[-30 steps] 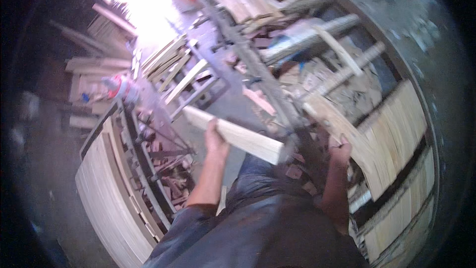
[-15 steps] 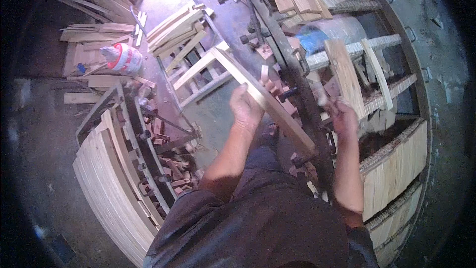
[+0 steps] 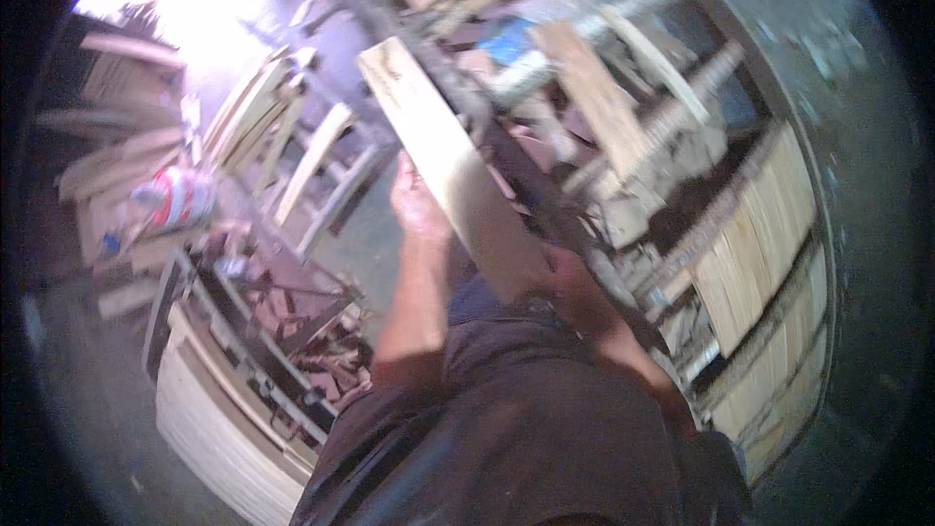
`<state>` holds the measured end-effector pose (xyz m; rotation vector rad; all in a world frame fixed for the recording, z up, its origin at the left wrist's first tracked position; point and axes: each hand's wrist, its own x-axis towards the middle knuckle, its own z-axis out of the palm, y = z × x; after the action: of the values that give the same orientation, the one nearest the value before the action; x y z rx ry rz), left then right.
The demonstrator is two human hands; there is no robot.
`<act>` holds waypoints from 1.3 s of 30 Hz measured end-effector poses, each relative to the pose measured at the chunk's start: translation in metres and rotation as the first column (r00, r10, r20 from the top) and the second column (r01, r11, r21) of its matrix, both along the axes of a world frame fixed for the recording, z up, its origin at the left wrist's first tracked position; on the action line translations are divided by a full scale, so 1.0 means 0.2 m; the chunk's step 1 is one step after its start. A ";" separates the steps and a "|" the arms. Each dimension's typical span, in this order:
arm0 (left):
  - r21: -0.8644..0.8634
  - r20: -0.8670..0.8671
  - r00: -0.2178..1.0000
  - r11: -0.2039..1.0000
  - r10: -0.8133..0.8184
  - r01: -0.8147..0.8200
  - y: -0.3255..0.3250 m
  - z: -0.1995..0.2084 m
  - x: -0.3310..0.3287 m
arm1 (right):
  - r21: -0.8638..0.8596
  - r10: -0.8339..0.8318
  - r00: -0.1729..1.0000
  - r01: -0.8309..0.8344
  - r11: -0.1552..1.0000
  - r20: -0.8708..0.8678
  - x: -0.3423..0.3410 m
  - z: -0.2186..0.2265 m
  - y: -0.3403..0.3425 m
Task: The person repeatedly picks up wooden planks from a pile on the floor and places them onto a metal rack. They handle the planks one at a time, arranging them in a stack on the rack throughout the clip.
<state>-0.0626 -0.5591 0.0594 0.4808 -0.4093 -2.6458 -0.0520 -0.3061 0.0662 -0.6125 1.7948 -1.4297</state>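
A pale wooden board (image 3: 443, 151) slants across in front of my body, its far end up and to the left, its broad face turned up. My left hand (image 3: 419, 203) grips its left edge around the middle, with the fingers partly hidden behind the wood. At the near end, my right hand (image 3: 575, 282) is closed on the board's right side; shadow and blur soften its outline. Just beyond the right hand runs a dark metal frame (image 3: 506, 156) with crossbars, where another wooden board (image 3: 594, 93) and a narrow pale strip (image 3: 657, 63) lie.
Rows of fitted planks (image 3: 750, 244) fill the rack at right. A curved stack of pale wood (image 3: 219, 429) rests in a metal frame at lower left. Beyond it are a white-and-red bucket (image 3: 182, 197), a stand with loose strips (image 3: 258, 117) and scattered wood scraps (image 3: 331, 356).
My right hand has come off the rack side and onto the board's near end. The board has turned its broad face up. The whole view has swung and is blurred.
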 end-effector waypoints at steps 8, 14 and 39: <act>0.015 0.175 0.900 0.915 -0.400 0.404 0.44 0.00 -0.12 | 0.038 -0.404 0.863 0.413 0.910 0.303 -0.19 -0.24 0.53; -0.178 0.063 0.873 0.855 -0.483 0.486 0.76 -0.21 -0.41 | 0.038 -0.702 0.560 0.769 0.638 0.441 -0.60 -0.01 0.52; -0.248 0.826 0.493 0.962 0.273 -0.117 0.02 -0.39 1.91 | 0.384 -0.293 0.719 0.617 0.687 -0.631 -0.20 -0.81 0.62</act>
<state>0.3202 -0.5552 -0.0192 1.6938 -0.7846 -1.9215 -0.0920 -0.1821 -0.0953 -0.2041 2.8528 -0.9430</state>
